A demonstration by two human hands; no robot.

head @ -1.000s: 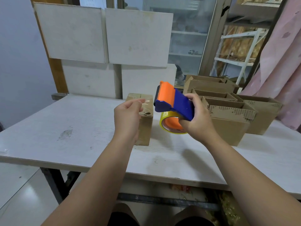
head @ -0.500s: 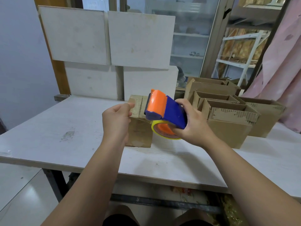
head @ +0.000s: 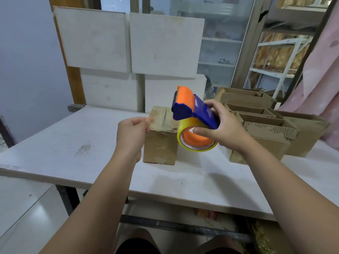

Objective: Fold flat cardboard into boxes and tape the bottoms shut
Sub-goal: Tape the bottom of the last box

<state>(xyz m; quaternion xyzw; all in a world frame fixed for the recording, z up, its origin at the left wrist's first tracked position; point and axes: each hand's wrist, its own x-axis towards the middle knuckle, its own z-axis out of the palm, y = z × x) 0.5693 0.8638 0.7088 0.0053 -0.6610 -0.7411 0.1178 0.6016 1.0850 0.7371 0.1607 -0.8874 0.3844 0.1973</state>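
Centrally, a small closed cardboard box (head: 160, 142) stands on the white table (head: 73, 143), its top flaps already crossed by clear tape. The left hand (head: 131, 133) is closed in a pinch at the box's upper left edge, thumb and forefinger pressed together on what looks like the loose end of the clear tape, though the film is too faint to be sure. The right hand (head: 222, 128) grips a blue and orange tape dispenser (head: 192, 111), fingers wrapped around its body, with the yellow-rimmed tape roll (head: 196, 142) hanging below; the dispenser is held tilted above the box's right side. To the right, several open-topped cardboard boxes (head: 266, 129) stand together on the table, near the small box but apart from it.
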